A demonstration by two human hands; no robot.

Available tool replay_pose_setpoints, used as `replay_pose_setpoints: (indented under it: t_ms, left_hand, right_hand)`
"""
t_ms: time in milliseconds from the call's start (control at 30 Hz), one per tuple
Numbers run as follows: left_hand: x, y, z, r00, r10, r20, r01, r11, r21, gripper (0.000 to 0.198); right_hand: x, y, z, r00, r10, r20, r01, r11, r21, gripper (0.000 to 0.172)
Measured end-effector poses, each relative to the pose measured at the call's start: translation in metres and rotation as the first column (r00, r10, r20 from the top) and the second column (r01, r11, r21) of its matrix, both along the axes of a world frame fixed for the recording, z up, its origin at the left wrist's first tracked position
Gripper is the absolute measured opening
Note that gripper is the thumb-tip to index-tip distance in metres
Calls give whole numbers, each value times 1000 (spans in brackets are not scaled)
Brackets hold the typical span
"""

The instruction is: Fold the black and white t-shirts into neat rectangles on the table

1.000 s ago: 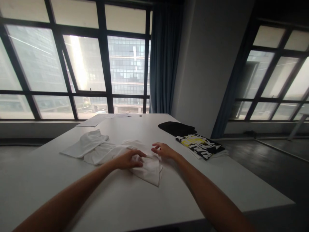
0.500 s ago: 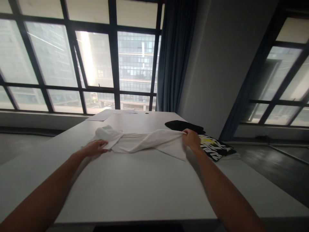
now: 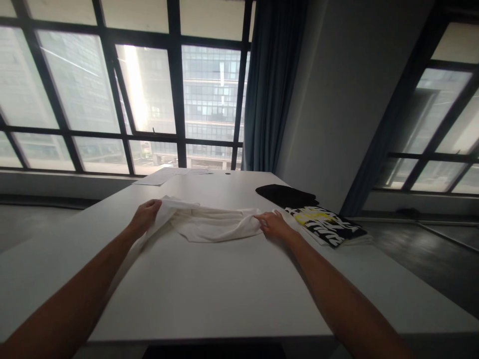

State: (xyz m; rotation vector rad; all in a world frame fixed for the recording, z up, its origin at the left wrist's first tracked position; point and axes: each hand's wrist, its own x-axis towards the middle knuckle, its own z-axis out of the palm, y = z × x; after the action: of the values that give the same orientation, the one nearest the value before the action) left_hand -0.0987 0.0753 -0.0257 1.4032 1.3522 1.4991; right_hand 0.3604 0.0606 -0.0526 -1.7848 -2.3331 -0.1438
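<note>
A rumpled white garment (image 3: 219,230) lies across the white table in front of me, its folds running from side to side. My left hand (image 3: 147,217) pinches its left end and holds that part raised off the tabletop. At the right end, my right hand (image 3: 275,225) has its fingers closed on the cloth, with the index finger stretched along it. Part of the fabric there is hidden behind the hand. The garment's exact kind cannot be made out.
Right of my right hand lie a folded black cloth with white and yellow print (image 3: 329,227) and a plain black item (image 3: 286,195). White papers (image 3: 155,177) rest at the table's (image 3: 209,299) far left corner. Windows and a blue curtain (image 3: 271,89) stand beyond.
My left hand has moved up and away, lifting the garment's left end. My right hand has shifted left and slightly lower, letting go of the raised upper edge and taking the cloth nearer its middle.
</note>
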Motion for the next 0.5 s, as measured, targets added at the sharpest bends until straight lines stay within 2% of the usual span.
replay_pose_setpoints:
  t_ms: [33,100,200,267,333,433,500]
  left_hand:
    - [-3,1,-1,999,48,1,-48,999,-1,51]
    - [-6,3,-3,992,118,-46,-118,993,7,50]
    - [-8,2,0,958,220,-184,-207,974,88,52]
    - [-10,-1,6,920,230,-318,-185,969,164,57]
    - [-14,-4,13,838,175,-516,-70,974,215,64]
    - [-18,-8,18,598,113,-793,81,976,200,75]
    - [-20,-8,17,447,114,-887,79,983,166,71]
  right_hand:
    - [-4,-1,1,1000,-4,-6,4,1000,14,44]
    - [-5,-3,9,998,-53,-35,57,990,126,32]
    - [6,-7,29,978,-159,-136,197,919,342,31]
    - [19,-10,40,955,-210,-210,280,873,400,31]
    - [34,-13,46,933,-257,-253,333,881,336,32]
    - [57,-18,43,936,-267,-229,284,958,45,22]
    - [71,-23,39,955,-226,-192,206,971,-121,10]
